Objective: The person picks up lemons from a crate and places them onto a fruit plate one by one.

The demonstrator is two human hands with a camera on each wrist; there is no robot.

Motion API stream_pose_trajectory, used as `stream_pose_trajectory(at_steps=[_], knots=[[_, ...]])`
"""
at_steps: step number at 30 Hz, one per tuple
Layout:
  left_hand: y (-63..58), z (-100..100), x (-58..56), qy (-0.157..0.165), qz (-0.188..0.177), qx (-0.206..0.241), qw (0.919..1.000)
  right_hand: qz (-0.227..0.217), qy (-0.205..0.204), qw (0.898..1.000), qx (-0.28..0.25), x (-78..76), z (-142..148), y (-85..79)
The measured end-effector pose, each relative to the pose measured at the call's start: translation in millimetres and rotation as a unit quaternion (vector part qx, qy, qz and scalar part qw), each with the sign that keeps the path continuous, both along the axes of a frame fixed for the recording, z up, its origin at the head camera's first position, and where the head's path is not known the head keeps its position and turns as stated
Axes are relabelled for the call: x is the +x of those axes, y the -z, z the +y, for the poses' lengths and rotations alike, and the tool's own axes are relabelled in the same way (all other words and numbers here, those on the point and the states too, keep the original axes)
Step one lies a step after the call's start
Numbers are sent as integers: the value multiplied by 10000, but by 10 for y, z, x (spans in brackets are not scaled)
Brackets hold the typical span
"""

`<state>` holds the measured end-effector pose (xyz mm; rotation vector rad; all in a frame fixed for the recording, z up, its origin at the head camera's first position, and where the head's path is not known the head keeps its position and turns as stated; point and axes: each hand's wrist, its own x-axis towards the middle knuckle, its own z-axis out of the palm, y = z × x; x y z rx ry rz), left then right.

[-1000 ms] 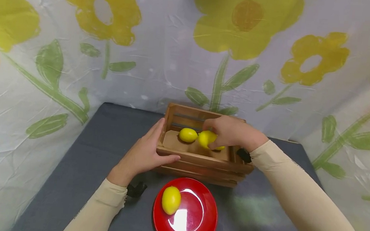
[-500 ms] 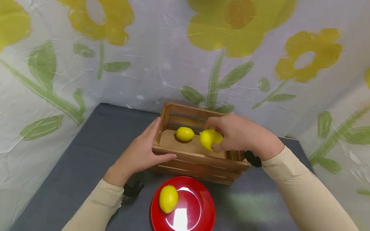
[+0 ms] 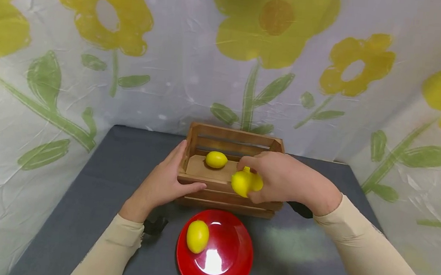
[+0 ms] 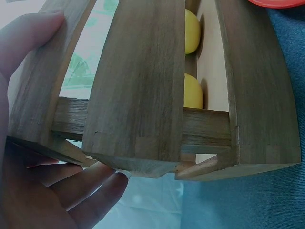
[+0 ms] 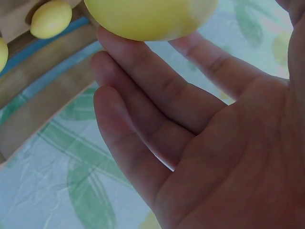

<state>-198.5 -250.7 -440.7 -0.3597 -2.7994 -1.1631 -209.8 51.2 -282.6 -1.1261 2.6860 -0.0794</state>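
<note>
My right hand (image 3: 289,177) pinches a yellow lemon (image 3: 242,183) between thumb and fingers, above the front rim of a wooden slatted crate (image 3: 216,196). In the right wrist view, the held lemon (image 5: 152,19) touches the fingertips (image 5: 112,40). My left hand (image 3: 158,186) holds the crate's front left corner, thumb along the front and fingers at the side. One lemon (image 3: 216,159) lies inside at the left. The right wrist view shows a second lemon (image 5: 2,53) in the crate; the right hand mostly hides that part from the head view.
A red plate (image 3: 230,259) stands in front of the crate, with one lemon (image 3: 197,236) on its left part. Dark cloth covers the table (image 3: 82,213). A flower-printed sheet (image 3: 178,86) hangs close behind the crate.
My right hand has lifted a lemon from the crate floor and brought it forward over the front rim. The left hand stays at the crate's corner. The head view has shifted slightly.
</note>
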Motion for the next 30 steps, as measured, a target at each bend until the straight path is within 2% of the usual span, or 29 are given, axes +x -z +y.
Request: stream_pose_trajectory(at_steps=[6,12,16,24,30], knots=[[10,-9,-13,-8,-18,-1,10000,-167,-62,9998,-15,151,18,129],[2,-3,-17,-48,-93,-10,9999,-354,-75,9993,-43,246,34,347],[2,4,-21,-55,-132,-14,9999,-564,92,9984,21,298,14,504],[10,1,-25,-118,-231,14,9997,-784,1,9969,-66,373,-64,773],[0,8,-17,-80,-218,79,9997,-1011,125,9948,-45,403,-95,972]])
